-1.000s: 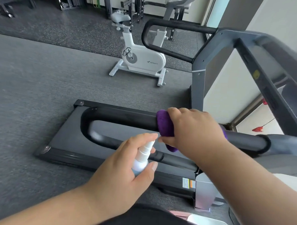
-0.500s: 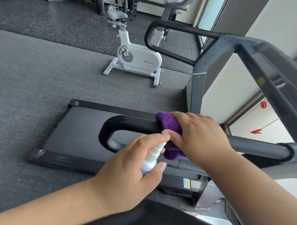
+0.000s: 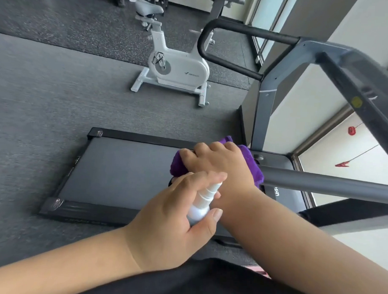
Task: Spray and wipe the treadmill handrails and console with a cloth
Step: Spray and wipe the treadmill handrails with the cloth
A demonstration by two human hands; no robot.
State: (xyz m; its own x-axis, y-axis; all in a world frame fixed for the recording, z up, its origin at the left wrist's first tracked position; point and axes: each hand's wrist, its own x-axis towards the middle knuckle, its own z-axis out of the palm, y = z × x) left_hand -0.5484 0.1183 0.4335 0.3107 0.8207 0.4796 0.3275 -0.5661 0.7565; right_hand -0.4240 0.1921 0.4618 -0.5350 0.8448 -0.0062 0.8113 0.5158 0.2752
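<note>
— Where's the cloth (image 3: pixel 252 164) just now?

— Bunched under the right hand (image 3: pixel 219 163), fingers curled over it, pressed round the near handrail (image 3: pixel 319 182) at the looped end, above the treadmill belt (image 3: pixel 121 173). The left hand (image 3: pixel 173 218) grips the white spray bottle (image 3: pixel 203 204), a fingertip on the pump top, nozzle almost against the other wrist.

— So what could go wrong?

— I'd say the spray lands on the wrist or hand instead of the rail, the nozzle being that close. Any mist that misses could drift down onto the belt and leave it slick. And the cloth is wadded, not wrapped — it may slide over the top and leave the underside of the rail untouched. The far handrail (image 3: pixel 236 29) and the console look not yet reached; the console is hardly in view at all.

— Anything readable?

— Little. The white exercise bike (image 3: pixel 178 69) beyond carries a small grey logo on its body, too blurred to spell out. There are white letters on the treadmill's frame just under the near rail — only a fragment shows. A round yellow sticker (image 3: pixel 356 101) sits on the upright (image 3: pixel 355 86), no legible text.
</note>
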